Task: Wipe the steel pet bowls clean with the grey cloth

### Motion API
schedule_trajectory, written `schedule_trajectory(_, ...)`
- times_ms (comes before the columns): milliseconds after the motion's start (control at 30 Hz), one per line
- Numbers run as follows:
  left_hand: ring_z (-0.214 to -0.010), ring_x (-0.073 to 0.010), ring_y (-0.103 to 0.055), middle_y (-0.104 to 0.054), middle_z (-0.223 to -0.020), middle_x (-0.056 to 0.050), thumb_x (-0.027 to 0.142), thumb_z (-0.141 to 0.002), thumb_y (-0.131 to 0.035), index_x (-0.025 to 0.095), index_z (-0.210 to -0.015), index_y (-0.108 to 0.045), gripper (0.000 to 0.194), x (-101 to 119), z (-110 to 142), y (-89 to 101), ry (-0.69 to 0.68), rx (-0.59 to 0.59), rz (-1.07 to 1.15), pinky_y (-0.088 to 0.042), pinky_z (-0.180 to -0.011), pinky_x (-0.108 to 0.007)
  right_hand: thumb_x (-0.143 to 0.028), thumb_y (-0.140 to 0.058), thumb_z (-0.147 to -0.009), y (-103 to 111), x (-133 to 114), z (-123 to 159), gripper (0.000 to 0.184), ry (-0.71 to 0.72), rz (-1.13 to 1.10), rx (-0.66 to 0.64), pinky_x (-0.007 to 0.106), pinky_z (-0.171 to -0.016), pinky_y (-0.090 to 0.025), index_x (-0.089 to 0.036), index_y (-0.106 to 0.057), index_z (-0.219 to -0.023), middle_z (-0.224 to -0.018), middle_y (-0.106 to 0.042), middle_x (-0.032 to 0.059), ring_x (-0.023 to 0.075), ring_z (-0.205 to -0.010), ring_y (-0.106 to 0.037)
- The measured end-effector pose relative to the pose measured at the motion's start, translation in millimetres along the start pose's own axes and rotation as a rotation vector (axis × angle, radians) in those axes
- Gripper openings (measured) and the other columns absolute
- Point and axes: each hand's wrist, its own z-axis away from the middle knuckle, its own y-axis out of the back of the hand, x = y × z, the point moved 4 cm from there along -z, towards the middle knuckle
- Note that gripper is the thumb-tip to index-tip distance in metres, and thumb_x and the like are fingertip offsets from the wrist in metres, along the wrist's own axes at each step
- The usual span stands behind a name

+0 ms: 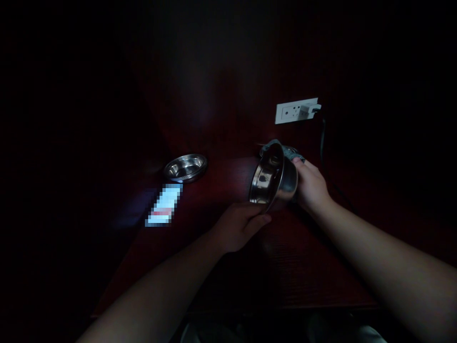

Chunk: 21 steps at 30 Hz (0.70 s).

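Observation:
A shiny metal bowl (288, 180) is held tilted on its side above the dark red table, its mouth facing left. My left hand (239, 226) grips the lower rim, thumb and fingers closed on it. Behind the bowl, my right hand (310, 183) is closed on a grey-green cloth (293, 153), which lies against the bowl's outer side and upper rim. Part of the cloth and some right fingers are hidden by the bowl. Another metal bowl (186, 167), shallow-looking, stands upright on the table to the left.
A lit, pixelated screen (164, 205) lies on the table (228, 281) near its left edge. On the back wall is a white socket plate (291, 112) with a plugged-in adapter (312, 110), its dark cable (322, 140) hanging down to the right. The surroundings are very dark.

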Motion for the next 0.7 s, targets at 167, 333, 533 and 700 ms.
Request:
schedule_trajectory(167,-0.081,-0.0152,-0.063,-0.068,-0.089,-0.005,0.041,-0.098,-0.043,0.015,-0.093,-0.067,0.036,-2.4,0.4,-0.9,0.025,-0.018,-0.006,-0.049,-0.076,-0.028,-0.056,-0.061,-0.083,-0.1,-3.9,0.9,0.032,0.085,0.078,-0.042,0.033,-0.065,-0.045,-0.024,-0.067,-0.082,-0.074,-0.063,-0.0012,0.0161,-0.065,-0.056)
schedule_trajectory(333,-0.082,-0.0159,-0.064,-0.068,-0.088,-0.005,0.041,-0.097,-0.044,0.015,-0.093,-0.067,0.035,-4.5,0.7,-2.5,0.049,-0.023,0.030,-0.050,-0.079,-0.029,-0.057,-0.060,-0.084,-1.3,-10.8,3.7,0.035,0.179,0.163,-0.093,0.035,-0.070,-0.048,-0.025,-0.070,-0.096,-0.081,-0.066,0.0005,0.0189,-0.071,-0.060)
schedule_trajectory(533,-0.076,-0.0139,-0.062,-0.068,-0.085,-0.003,0.039,-0.097,-0.046,0.014,-0.091,-0.068,0.034,-5.6,1.0,-1.7,0.029,0.024,0.035,-0.049,-0.074,-0.027,-0.055,-0.061,-0.085,-3.2,-16.3,4.5,0.038,0.218,0.125,-0.113,0.040,-0.086,-0.049,-0.026,-0.071,-0.108,-0.098,-0.071,0.0037,0.0236,-0.094,-0.064)
schedule_trajectory(700,-0.076,-0.0136,-0.063,-0.069,-0.085,-0.004,0.038,-0.097,-0.045,0.014,-0.091,-0.068,0.034,-4.0,1.3,-0.8,0.022,0.026,0.027,-0.048,-0.073,-0.026,-0.058,-0.062,-0.083,-2.0,-12.9,1.8,0.040,0.157,0.118,-0.109,0.038,-0.074,-0.050,-0.024,-0.071,-0.101,-0.085,-0.069,0.0024,0.0216,-0.078,-0.063)
